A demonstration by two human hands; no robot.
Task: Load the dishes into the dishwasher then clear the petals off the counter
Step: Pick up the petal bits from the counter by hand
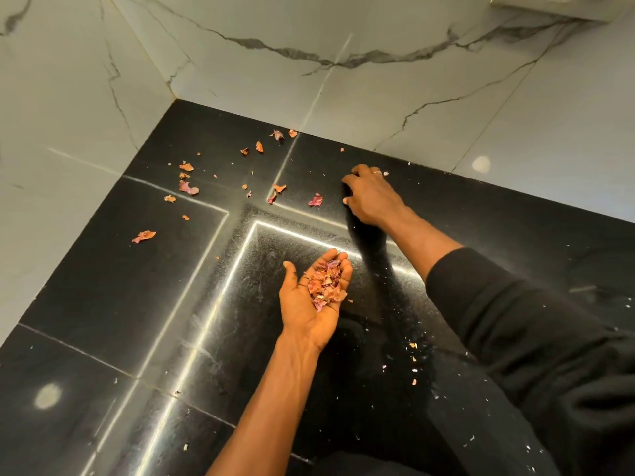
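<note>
Readable markings: none. I find no text, label, brand, number or sign on the glossy black stone table (pixel 103 304) or on the white grey-veined marble wall tiles (pixel 412 97). The white box-shaped fitting (pixel 549 5) at the top right edge is cut off by the frame, and the part that shows carries nothing legible.

Dry pink-orange petals (pixel 188 188) lie scattered on the glossy black counter (pixel 103 286) toward its back corner, and a heap (pixel 324 285) fills the upturned left hand (pixel 298 305).
</note>
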